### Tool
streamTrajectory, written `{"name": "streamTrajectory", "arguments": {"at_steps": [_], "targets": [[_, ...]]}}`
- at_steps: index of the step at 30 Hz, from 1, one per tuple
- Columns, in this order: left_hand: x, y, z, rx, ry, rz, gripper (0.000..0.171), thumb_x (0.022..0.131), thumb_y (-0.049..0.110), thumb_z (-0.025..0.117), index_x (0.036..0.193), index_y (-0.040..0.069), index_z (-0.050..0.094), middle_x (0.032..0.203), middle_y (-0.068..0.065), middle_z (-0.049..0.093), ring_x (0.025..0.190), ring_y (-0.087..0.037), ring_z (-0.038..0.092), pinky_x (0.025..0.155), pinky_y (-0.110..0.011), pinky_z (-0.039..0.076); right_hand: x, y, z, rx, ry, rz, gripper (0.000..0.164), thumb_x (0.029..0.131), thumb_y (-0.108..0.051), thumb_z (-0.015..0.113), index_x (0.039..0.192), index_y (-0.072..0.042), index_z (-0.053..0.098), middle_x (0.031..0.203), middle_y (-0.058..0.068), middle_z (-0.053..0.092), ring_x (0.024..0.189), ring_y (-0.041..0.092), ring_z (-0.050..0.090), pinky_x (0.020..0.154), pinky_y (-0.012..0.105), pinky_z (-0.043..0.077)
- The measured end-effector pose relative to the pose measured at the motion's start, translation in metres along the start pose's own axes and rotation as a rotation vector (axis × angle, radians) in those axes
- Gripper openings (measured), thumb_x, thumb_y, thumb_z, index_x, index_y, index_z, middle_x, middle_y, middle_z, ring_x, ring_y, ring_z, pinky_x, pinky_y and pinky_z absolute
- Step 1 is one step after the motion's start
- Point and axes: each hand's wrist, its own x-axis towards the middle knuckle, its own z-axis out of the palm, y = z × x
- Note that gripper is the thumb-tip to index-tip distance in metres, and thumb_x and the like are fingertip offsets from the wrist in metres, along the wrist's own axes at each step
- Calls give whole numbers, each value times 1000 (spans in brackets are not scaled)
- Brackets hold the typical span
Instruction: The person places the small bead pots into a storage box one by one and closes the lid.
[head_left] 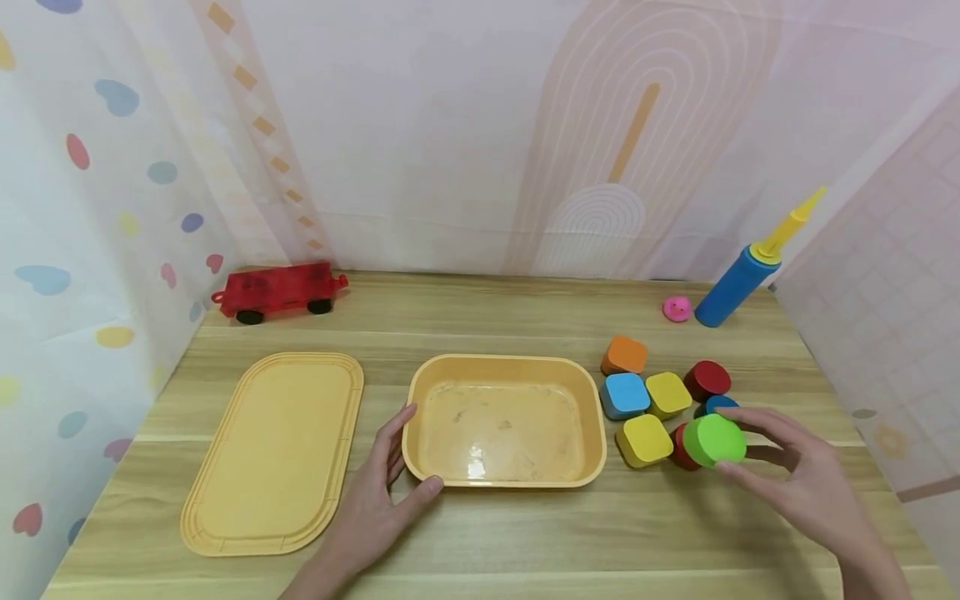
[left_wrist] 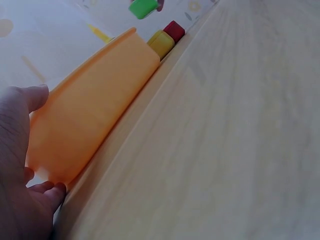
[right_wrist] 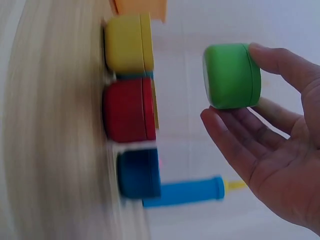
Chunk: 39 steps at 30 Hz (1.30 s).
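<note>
A yellow-orange plastic tub (head_left: 504,482), open at the top, stands on the table. At its front left corner my left hand (head_left: 375,492) holds it, thumb at the rim and fingers along the side. In the left wrist view, fingertips sit low by the tub's (left_wrist: 95,105) base. My right hand (head_left: 806,475) pinches a small green rounded container (right_wrist: 230,75) between thumb and fingers, lifted above the table. The right wrist view shows a seam round it. Below and beside it are a red container (right_wrist: 129,110), a dark blue one (right_wrist: 137,174) and a yellow one (head_left: 643,440).
Right of the tub also stand orange (head_left: 624,356), light blue (head_left: 625,395), yellow (head_left: 668,394) and dark red (head_left: 707,380) containers. A flat yellow lid (head_left: 273,454) lies left. Farther back are a red toy wagon (head_left: 281,289), a pink duck (head_left: 677,308) and a blue pump (head_left: 735,287).
</note>
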Motion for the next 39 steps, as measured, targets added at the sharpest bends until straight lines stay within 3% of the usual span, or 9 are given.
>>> {"name": "streamTrajectory", "arguments": {"at_steps": [7, 12, 18, 23, 30, 39], "targets": [[0, -2, 1, -16, 2, -7, 89, 102, 21, 83, 174, 22, 30, 182, -16, 27, 163, -41, 34, 121, -9, 32, 18, -21, 19, 1, -3, -28, 63, 82, 10, 93, 140, -4, 73, 132, -16, 69, 110, 0, 66, 87, 12, 63], [0, -2, 0, -27, 5, -13, 89, 102, 21, 83, 174, 22, 31, 181, -15, 28, 163, -40, 35, 121, -9, 33, 30, -34, 33, -34, -10, -34, 60, 83, 3, 96, 138, -10, 75, 129, -6, 70, 108, -1, 64, 85, 11, 63], [0, -2, 1, -25, 14, -21, 89, 102, 21, 83, 174, 24, 32, 181, -15, 30, 162, -39, 36, 120, -9, 34, 48, -49, 54, 11, -47, -83, 58, 83, 2, 96, 137, -8, 76, 127, 5, 74, 106, 2, 66, 81, 21, 68], [0, -3, 2, -25, 19, -20, 89, 102, 21, 84, 174, 26, 32, 179, -16, 33, 161, -38, 38, 120, -10, 36, 59, -60, 74, 78, -96, -90, 56, 85, -2, 96, 137, -10, 76, 131, 5, 75, 110, 7, 67, 82, 29, 70], [0, -3, 3, -24, 20, -12, 89, 101, 20, 84, 174, 23, 33, 179, -17, 34, 161, -38, 39, 121, -10, 36, 69, -74, 98, 114, -194, -42, 52, 88, -11, 96, 136, -8, 76, 129, 7, 75, 104, 25, 71, 84, 35, 72], [-1, -2, 1, -34, 23, 1, 88, 102, 16, 82, 175, 20, 33, 179, -17, 34, 161, -37, 38, 122, -11, 36, 89, -80, 129, 161, -213, -88, 52, 84, -6, 98, 133, -7, 78, 125, 6, 76, 110, 26, 73, 88, 42, 72]]}}
